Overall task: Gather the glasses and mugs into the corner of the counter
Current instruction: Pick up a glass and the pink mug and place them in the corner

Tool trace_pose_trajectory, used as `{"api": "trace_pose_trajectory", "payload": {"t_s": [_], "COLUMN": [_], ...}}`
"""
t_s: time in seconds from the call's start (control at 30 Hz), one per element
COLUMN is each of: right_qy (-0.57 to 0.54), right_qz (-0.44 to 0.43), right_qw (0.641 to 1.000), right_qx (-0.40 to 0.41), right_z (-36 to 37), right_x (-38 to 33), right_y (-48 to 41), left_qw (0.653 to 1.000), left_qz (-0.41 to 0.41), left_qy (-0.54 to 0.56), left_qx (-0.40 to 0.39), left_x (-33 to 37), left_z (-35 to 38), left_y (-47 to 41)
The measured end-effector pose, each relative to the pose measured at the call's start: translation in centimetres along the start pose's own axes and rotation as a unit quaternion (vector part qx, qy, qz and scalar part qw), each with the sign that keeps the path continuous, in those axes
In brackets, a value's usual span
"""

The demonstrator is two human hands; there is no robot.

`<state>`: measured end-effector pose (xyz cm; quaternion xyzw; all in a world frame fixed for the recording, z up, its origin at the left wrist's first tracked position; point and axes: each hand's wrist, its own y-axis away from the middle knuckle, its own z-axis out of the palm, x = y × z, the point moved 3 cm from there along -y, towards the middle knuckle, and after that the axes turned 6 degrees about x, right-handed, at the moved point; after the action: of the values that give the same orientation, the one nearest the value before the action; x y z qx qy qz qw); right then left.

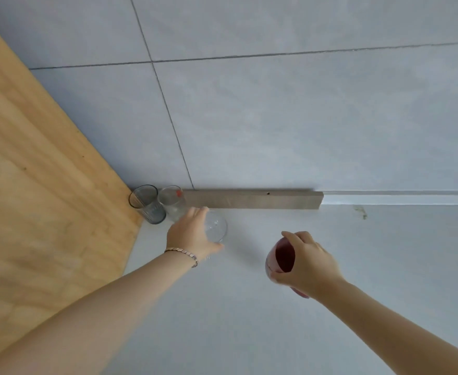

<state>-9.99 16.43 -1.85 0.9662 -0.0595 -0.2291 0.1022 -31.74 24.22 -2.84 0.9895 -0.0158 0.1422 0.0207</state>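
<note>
Head view: my left hand [188, 232] grips a clear round glass [217, 226] on the grey counter [249, 320]; my right hand [307, 262] clasps a dark-red mug [280, 258].

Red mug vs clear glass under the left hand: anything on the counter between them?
Nothing. Head view shows bare counter between the clear glass and the red mug.
</note>
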Motion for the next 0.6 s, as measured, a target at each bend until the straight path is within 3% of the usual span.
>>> {"api": "trace_pose_trajectory", "payload": {"t_s": [0.23, 0.43, 0.6], "right_qy": [0.023, 0.036, 0.041], "right_qz": [0.025, 0.042, 0.059], "right_qw": [0.999, 0.998, 0.997], "right_qx": [-0.002, 0.009, 0.011], "right_z": [2.1, 3.4, 4.6], "right_x": [-3.1, -4.5, -7.2], "right_y": [-2.4, -5.8, -10.4], "left_qw": [0.989, 0.990, 0.984], "left_qz": [0.061, 0.082, 0.122], "left_qy": [-0.126, -0.113, -0.075], "left_qx": [0.035, 0.028, 0.107], "left_x": [-2.0, -3.7, -4.9], "left_z": [0.3, 2.2, 3.9], "left_y": [-7.5, -10.1, -10.1]}}
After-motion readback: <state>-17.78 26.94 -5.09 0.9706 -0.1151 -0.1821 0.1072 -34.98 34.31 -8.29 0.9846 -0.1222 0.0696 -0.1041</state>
